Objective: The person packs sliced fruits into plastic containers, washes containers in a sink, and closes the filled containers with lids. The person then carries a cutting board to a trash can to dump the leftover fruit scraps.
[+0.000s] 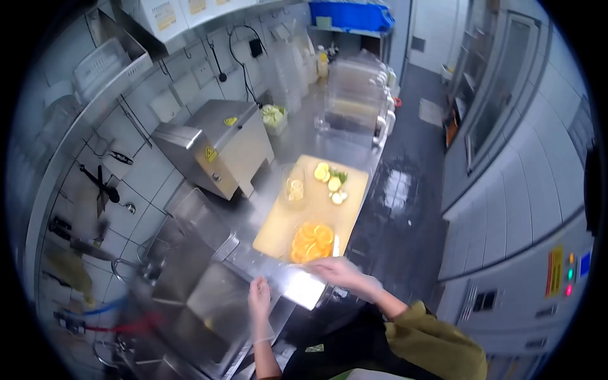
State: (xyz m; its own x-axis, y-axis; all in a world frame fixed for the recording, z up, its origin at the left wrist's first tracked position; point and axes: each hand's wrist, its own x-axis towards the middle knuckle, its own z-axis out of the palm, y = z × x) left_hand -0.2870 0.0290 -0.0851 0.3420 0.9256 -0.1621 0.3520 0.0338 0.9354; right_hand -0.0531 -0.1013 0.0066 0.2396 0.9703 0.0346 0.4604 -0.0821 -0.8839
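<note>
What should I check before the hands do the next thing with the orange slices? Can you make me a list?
1. Tan rectangular cutting board lying flat on the shiny metal counter: ok.
2. Round, bright orange fruit slices gathered together at the board's near end: ok.
3. Pale yellow fruit slices inside the clear plastic container: ok.
4. Left hand apart from the orange slices: ok.
5. Right hand free of anything held: cannot tell; its fingers are blurred.
6. Thin, pale strip beside the orange slices being a knife: cannot tell, so be careful.
</note>
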